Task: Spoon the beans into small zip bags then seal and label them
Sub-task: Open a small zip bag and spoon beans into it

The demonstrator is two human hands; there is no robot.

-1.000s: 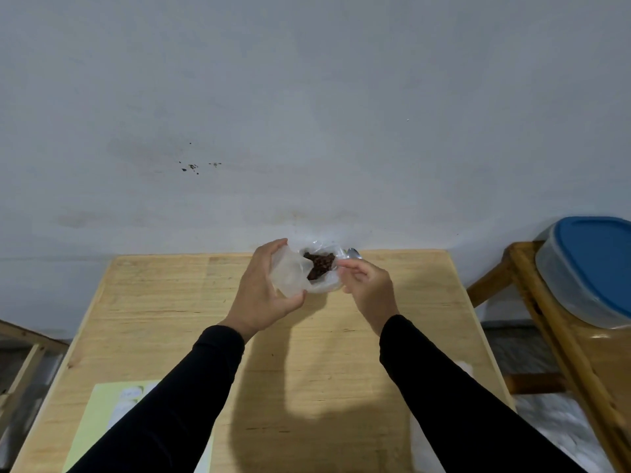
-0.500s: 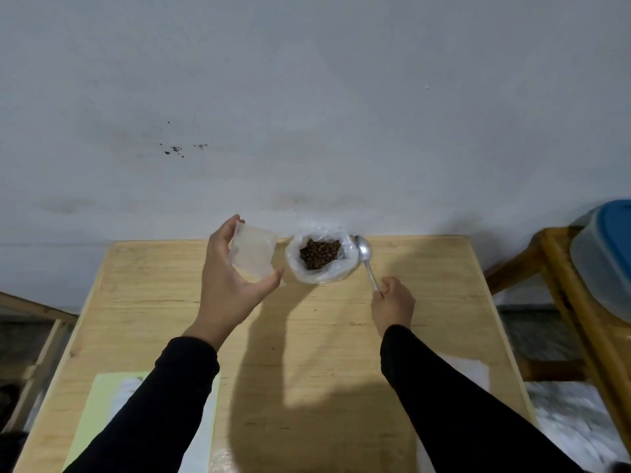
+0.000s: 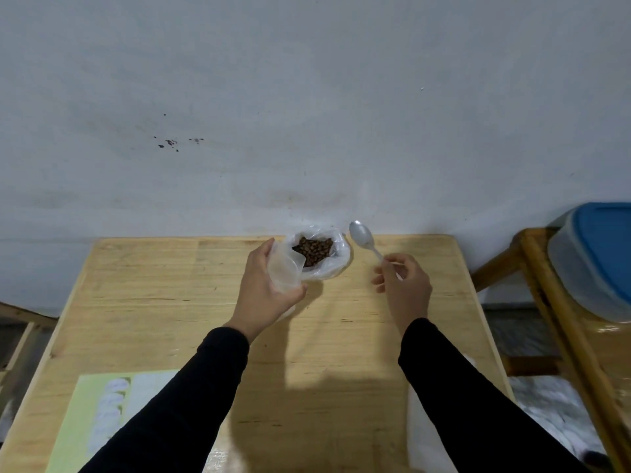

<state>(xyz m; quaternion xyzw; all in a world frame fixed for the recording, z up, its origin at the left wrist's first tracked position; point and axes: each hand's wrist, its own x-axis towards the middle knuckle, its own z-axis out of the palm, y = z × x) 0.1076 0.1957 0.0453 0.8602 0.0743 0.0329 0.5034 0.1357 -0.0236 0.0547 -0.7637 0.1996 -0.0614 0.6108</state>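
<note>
Left hand (image 3: pixel 263 295) pinches flimsy zip bag (image 3: pixel 285 269) open; we judge it limp (hold the rim). Right hand (image 3: pixel 403 285) pinches spoon (image 3: pixel 363 237).

Surface (image 3: pixel 170 302): pale yellow wood with fine grain lines. Beans (image 3: pixel 313 250): dark brown, in a clear whitish plastic bag (image 3: pixel 336 264). Small zip bag (image 3: pixel 285 269): translucent, colourless. Spoon (image 3: pixel 362 235): silver-grey. Sleeves (image 3: pixel 191 401): black. Sheet (image 3: pixel 102 414): light green with white ovals. Container lid (image 3: pixel 604 247): blue. Wall (image 3: pixel 307 97): grey-white, dark specks.
</note>
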